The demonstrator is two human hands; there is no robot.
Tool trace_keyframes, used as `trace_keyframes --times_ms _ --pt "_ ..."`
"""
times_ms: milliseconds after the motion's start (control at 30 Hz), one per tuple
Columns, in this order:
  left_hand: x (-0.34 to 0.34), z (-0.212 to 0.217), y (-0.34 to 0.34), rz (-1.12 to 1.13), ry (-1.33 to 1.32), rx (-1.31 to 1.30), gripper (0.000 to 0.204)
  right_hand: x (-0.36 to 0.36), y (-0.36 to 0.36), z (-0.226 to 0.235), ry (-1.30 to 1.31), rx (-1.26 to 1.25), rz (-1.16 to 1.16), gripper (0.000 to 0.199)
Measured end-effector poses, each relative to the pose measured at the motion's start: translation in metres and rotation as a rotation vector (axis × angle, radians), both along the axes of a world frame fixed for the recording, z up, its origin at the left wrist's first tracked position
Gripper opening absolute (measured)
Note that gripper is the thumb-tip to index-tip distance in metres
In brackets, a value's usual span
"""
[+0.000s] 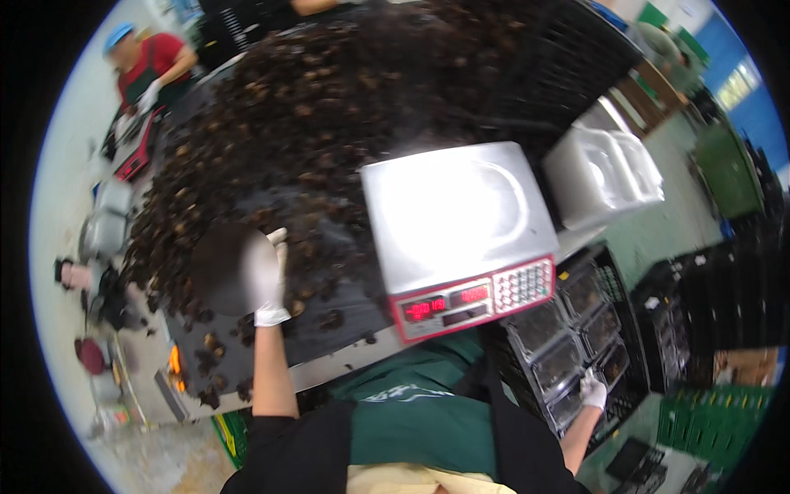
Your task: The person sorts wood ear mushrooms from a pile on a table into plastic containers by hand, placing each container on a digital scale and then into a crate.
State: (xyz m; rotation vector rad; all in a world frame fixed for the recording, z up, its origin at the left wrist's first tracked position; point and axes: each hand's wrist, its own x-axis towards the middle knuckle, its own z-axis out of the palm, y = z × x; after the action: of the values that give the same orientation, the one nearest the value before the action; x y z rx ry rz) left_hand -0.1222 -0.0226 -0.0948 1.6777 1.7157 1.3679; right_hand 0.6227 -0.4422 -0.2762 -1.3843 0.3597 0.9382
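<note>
My left hand (268, 280), in a white glove, hovers over the near left of the table among dark brown mushrooms (329, 99). Its visible fingers stretch away from me, while a dark blurred round patch covers part of the hand. Down at the right, my right hand (592, 390), also gloved, has its fingers closed at the edge of a clear plastic box (615, 363). That box lies among several others in a black crate (638, 354). Between my hands stands a digital scale (471, 300) with a bare metal pan and lit red display.
White plastic containers (597, 177) are stacked right of the scale, near a large black crate (564, 62). An orange-handled tool (175, 368) rests at the table's left edge. A co-worker (156, 70) stands far left by another scale (136, 152). Green crates (712, 424) sit lower right.
</note>
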Motion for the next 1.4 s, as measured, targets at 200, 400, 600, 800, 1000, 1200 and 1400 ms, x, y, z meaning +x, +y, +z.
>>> trace_keyframes --times_ms 200,400,600,800,1000,1200,1400 --pt "0.005 0.0 0.01 -0.057 0.289 0.065 0.029 -0.017 0.143 0.072 -0.318 -0.158 0.254 0.007" --pt "0.063 -0.007 0.062 -0.255 0.676 0.032 0.049 -0.107 0.34 0.235 -1.47 -0.004 0.378 0.024" --pt "0.076 -0.008 0.014 -0.43 0.742 -0.103 0.029 -0.124 0.456 0.267 -2.424 -0.254 0.534 0.04" --pt "-0.014 0.007 -0.009 -0.352 0.47 0.021 0.026 -0.099 0.481 0.237 -2.121 -0.233 0.956 0.051" --pt "-0.073 -0.016 0.034 0.145 0.663 -0.168 0.052 -0.108 0.495 0.236 -2.13 -0.14 0.938 0.052" --pt "-0.016 0.008 0.019 -0.202 0.648 -0.321 0.044 -0.105 0.486 0.239 -2.011 -0.192 1.016 0.047" --pt "0.003 0.052 0.031 -0.525 0.468 -0.41 0.043 -0.113 0.48 0.248 -1.959 -0.153 1.025 0.047"
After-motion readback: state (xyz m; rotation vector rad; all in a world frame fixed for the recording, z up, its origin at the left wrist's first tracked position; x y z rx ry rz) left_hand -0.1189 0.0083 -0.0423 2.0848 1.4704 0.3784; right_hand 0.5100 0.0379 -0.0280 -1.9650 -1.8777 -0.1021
